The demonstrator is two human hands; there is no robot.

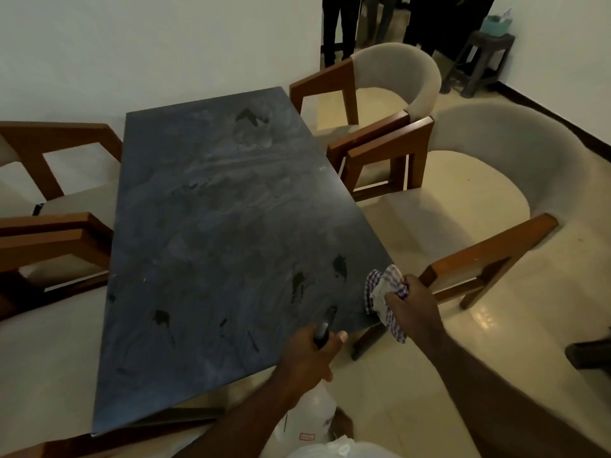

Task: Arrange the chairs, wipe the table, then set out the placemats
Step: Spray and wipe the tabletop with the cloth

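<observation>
A dark blue-grey table (215, 226) fills the middle of the head view, its top smeared and dotted with dark wet splashes. My left hand (307, 358) grips the black trigger head of a clear spray bottle (309, 418) at the table's near edge. My right hand (413, 309) is closed on a crumpled checked cloth (385, 292) at the table's near right corner. Two beige chairs with wooden arms stand on the right, one far (396, 81) and one near (502, 166). Two more chairs (56, 206) stand along the left side. No placemats are in view.
A dark stool (479, 61) with a teal box on it stands by the far right wall. People's legs (340, 28) show in the doorway behind the far chair. A white bag (337, 449) lies at the bottom edge. Cream floor tiles spread to the right.
</observation>
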